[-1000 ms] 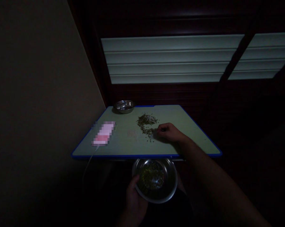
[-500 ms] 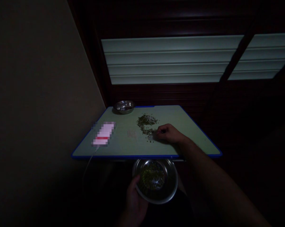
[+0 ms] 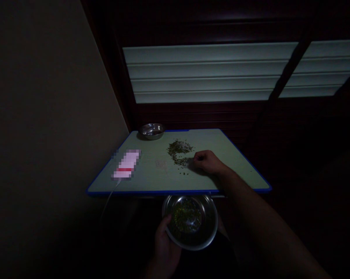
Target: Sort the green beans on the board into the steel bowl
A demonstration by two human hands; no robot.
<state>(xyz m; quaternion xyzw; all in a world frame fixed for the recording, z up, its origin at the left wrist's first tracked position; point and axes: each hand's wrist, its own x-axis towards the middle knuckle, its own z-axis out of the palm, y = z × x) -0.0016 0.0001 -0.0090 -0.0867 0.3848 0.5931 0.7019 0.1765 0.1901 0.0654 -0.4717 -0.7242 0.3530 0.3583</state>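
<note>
My left hand (image 3: pixel 166 242) grips the left rim of a steel bowl (image 3: pixel 205 244), thumb over the edge. The bowl is just below the table's front edge, and small green beans (image 3: pixel 186 215) lie across its bottom. On the pale green tabletop (image 3: pixel 230 155) is a loose, curved heap of small brownish-green beans (image 3: pixel 176 149), with a few strays nearer me. At the right of its lower end, my right hand (image 3: pixel 208 162) is closed, fingertips pinched. A faint greyish, see-through patch shows beside the fingertips; the dark hides what it is.
A second, smaller steel bowl (image 3: pixel 152 132) stands at the table's far left corner. A blurred-out phone (image 3: pixel 126 164) lies on the left side, its white cable (image 3: pixel 107 199) hanging over the front edge. A wall (image 3: pixel 55 97) rises on the left and dark louvred doors (image 3: pixel 204 73) behind.
My right hand has moved slightly up, and the pale patch at its fingertips has shifted up with it. My left hand and the bowl it holds stay nearly still.
</note>
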